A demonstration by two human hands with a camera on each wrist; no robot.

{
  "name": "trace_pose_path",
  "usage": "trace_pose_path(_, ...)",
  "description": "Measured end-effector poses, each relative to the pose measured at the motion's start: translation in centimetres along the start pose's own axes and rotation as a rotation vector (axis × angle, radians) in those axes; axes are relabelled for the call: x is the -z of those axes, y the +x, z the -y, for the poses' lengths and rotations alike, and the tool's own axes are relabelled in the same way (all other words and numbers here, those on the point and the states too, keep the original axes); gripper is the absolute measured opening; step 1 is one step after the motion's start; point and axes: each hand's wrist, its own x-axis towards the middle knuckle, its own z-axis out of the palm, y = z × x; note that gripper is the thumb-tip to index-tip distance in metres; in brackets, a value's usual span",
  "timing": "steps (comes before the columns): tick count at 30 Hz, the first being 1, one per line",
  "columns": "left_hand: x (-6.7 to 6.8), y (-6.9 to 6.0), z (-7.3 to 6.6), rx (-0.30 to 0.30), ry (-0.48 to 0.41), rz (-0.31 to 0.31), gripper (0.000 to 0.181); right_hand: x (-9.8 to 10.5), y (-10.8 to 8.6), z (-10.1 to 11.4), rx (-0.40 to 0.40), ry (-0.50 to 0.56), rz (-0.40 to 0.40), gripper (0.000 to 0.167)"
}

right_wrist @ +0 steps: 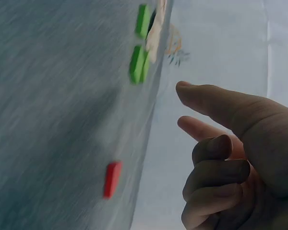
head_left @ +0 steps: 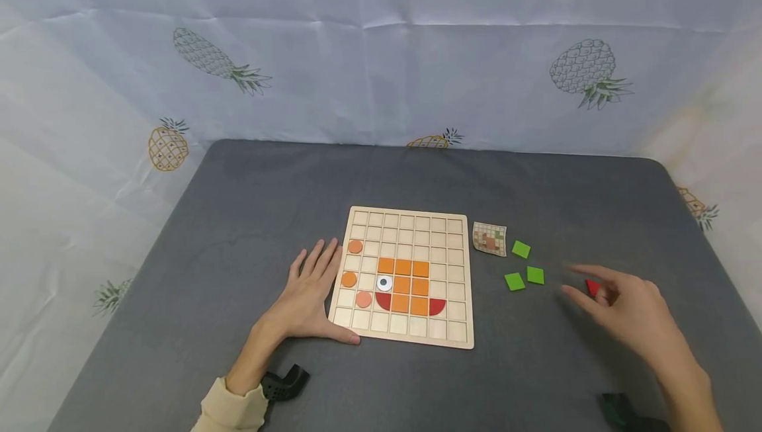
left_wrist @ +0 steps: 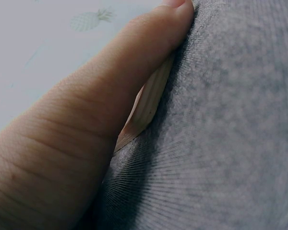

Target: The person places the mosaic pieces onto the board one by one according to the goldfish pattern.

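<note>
A wooden grid board [head_left: 405,327] lies on the table, its edge also visible as wood [left_wrist: 153,91] in the left wrist view. My left hand [head_left: 306,296] rests at its left side, fingers extended along the edge and thumb at the bottom edge. Several orange squares [head_left: 401,285], three orange discs [head_left: 348,279], a white eye piece [head_left: 384,284] and two dark red rounded pieces [head_left: 437,306] sit in the cells. Off to the right, my right hand [head_left: 631,313] hovers with thumb and index finger apart, holding nothing. Partly behind it lies a red piece [head_left: 592,288].
Three green squares [head_left: 535,276] lie between the board and my right hand. A small patterned picture card [head_left: 490,239] is by the board's upper right edge. Dark grey cloth [head_left: 286,187] covers the table, and a pale pineapple-print curtain [head_left: 381,81] hangs behind.
</note>
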Motion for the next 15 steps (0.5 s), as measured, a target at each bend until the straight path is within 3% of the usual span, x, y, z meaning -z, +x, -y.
trace_pose_path(4,0.0,0.0,0.0,0.003,-0.004,0.002,0.152,-0.1,-0.7,-1.6,-0.039,-0.025,-0.008,0.039)
trace_pose_path(15,-0.1,0.0,0.0,-0.004,-0.007,-0.002,0.152,-0.6,-1.0,-4.3,-0.239,-0.103,0.113,0.052)
